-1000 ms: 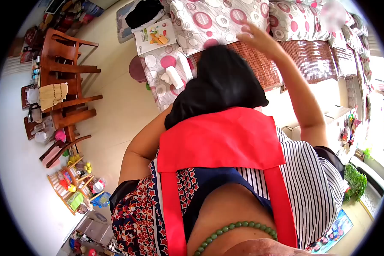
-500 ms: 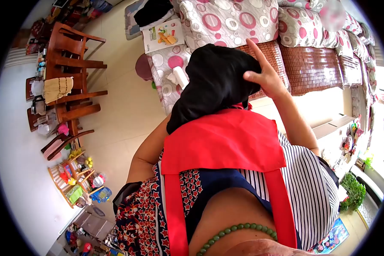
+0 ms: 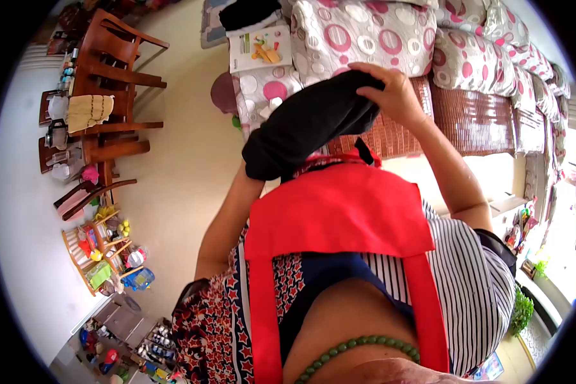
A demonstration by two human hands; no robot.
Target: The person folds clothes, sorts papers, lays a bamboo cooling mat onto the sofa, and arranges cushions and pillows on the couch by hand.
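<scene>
A piece of black cloth (image 3: 313,121), soft like a garment, stretches in front of my chest. My right hand (image 3: 395,95) pinches its far right end between thumb and fingers. My left forearm (image 3: 229,208) runs up into the cloth's lower left end, and the black fabric covers my left hand, so its fingers are hidden. Which kind of garment it is I cannot make out. Just below the cloth is the red apron bib (image 3: 339,211) that I wear, with a small black tie end beside its top edge.
Ahead stands a sofa with circle-patterned cushions (image 3: 365,38) and a brown woven seat (image 3: 473,118). A picture box (image 3: 260,50) lies on the patterned cover, with more black cloth (image 3: 249,14) behind it. Wooden chairs (image 3: 118,73) stand at left, and a cluttered rack (image 3: 86,256) nearer.
My right hand has gone from spread fingers beside the cloth to pinching its end. The black cloth has changed from a bunched heap to a longer, tauter shape. The view has shifted slightly.
</scene>
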